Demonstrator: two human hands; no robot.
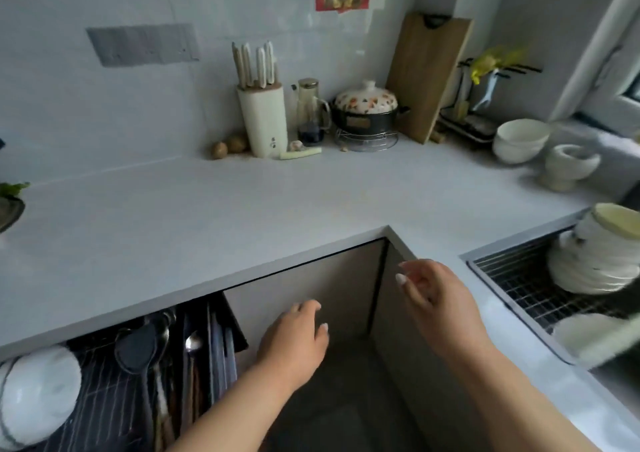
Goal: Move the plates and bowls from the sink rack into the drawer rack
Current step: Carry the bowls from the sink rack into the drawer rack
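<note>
The sink rack (512, 278) at the right edge holds a leaning stack of white plates and bowls (595, 261), and a white dish (585, 334) lies lower in it. At the lower left the drawer rack (104, 392) stands pulled out, with white plates (34, 392) upright at its left end. My left hand (294, 340) hovers in front of the cabinet, fingers apart, holding nothing. My right hand (436, 299) is raised near the counter's inner corner, fingers loosely curled and empty, left of the sink rack.
Ladles, spoons and flat boards (187, 354) fill the drawer's right side. On the grey counter (242, 209) stand a knife block (263, 119), an oil bottle (310, 112), a lidded pot (367, 112), a cutting board (429, 77) and white bowls (519, 140).
</note>
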